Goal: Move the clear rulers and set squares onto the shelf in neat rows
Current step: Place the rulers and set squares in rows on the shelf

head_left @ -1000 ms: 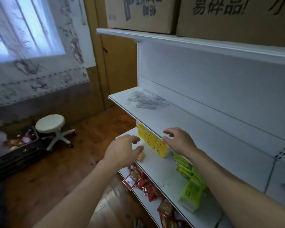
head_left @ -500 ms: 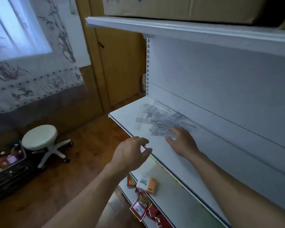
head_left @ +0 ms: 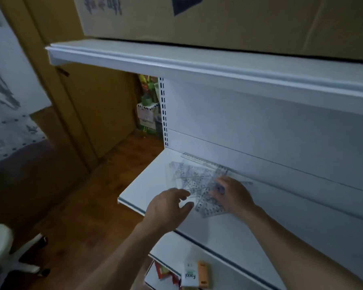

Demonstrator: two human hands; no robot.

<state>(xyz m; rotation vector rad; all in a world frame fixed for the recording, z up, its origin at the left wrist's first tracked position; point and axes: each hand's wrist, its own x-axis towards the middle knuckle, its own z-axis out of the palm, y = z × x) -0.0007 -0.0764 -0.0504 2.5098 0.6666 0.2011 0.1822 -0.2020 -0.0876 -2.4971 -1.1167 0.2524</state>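
A loose pile of clear rulers and set squares (head_left: 194,180) lies at the left end of the white middle shelf (head_left: 147,185), overlapping at odd angles. My right hand (head_left: 232,194) lies on the pile's right side, its fingers spread over the plastic pieces. My left hand (head_left: 169,208) hovers at the shelf's front edge just left of the pile, fingers loosely curled, holding nothing. One long ruler (head_left: 203,160) lies along the back wall behind the pile.
The upper shelf (head_left: 176,65) carries cardboard boxes (head_left: 218,17) close overhead. A lower shelf (head_left: 176,252) holds a small white and orange pack (head_left: 195,276) and red packets. A white stool (head_left: 0,243) stands on the wooden floor at lower left. A wooden door is behind.
My view has risen and closed in on the middle shelf. My right hand has moved from the shelf's front edge onto the pile, and my left hand has come up beside it.
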